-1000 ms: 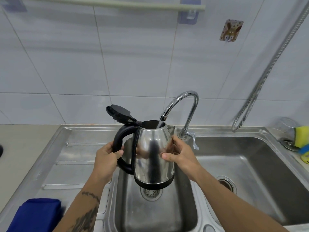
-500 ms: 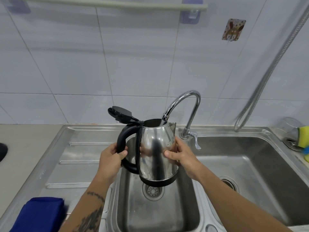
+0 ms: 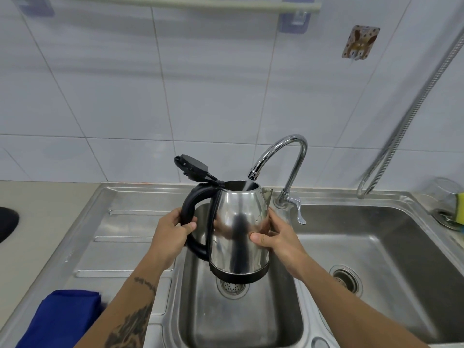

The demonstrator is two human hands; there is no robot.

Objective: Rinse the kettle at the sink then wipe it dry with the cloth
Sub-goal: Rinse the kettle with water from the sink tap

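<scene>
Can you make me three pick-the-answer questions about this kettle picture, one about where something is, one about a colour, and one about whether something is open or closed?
1. Where is the kettle?
A. on the drainboard
B. held over the small sink basin
C. in the big basin

2. What colour is the cloth?
A. blue
B. yellow
C. white

3. How is the kettle's lid?
A. shut
B. missing
C. flipped open

Answers: 1 B, the left hand grips the handle and the right hand holds the body above the drain. 2 A, it is plainly blue. 3 C, the lid stands up behind the mouth.
</scene>
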